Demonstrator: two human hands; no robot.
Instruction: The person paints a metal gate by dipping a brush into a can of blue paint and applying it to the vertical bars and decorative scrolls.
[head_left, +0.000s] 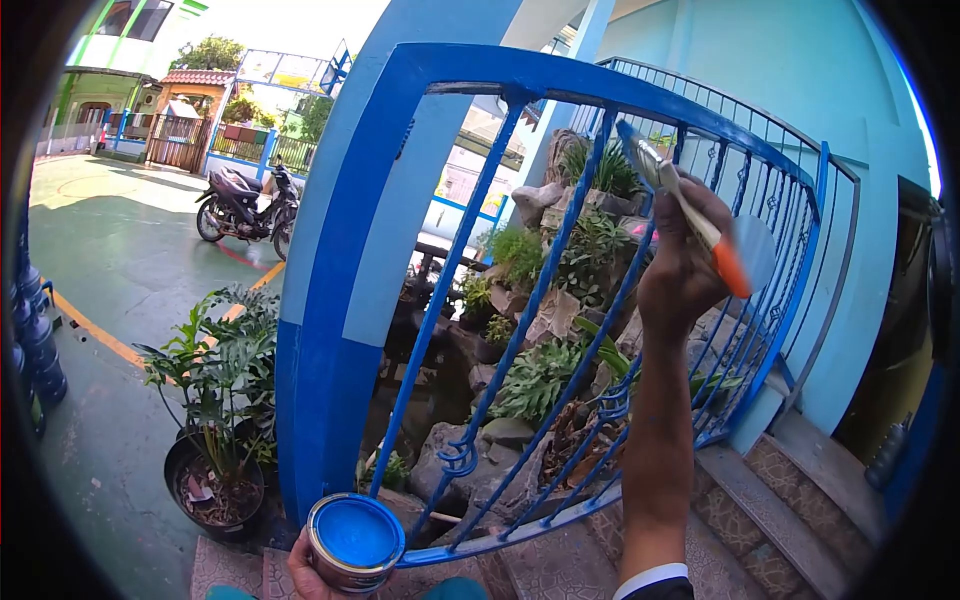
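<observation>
A paintbrush [692,208] with a pale handle and orange end is gripped in my right hand [680,255], raised at the upper right. Its blue-coated bristles point up and left, close by the bars just under the top rail of the blue metal railing [440,67]. Low in the view, my left hand [312,568] holds a round paint can [355,540] of blue paint by its side. The can is in front of the railing's bottom left corner. Glossy blue covers the rail and the twisted bars.
Behind the bars lies a rock garden with plants [545,380]. Tiled steps [760,500] descend at the right beside a light-blue wall [800,80]. A potted plant [215,480] stands left of the blue pillar [330,340]; a motorcycle [250,205] is parked in the yard.
</observation>
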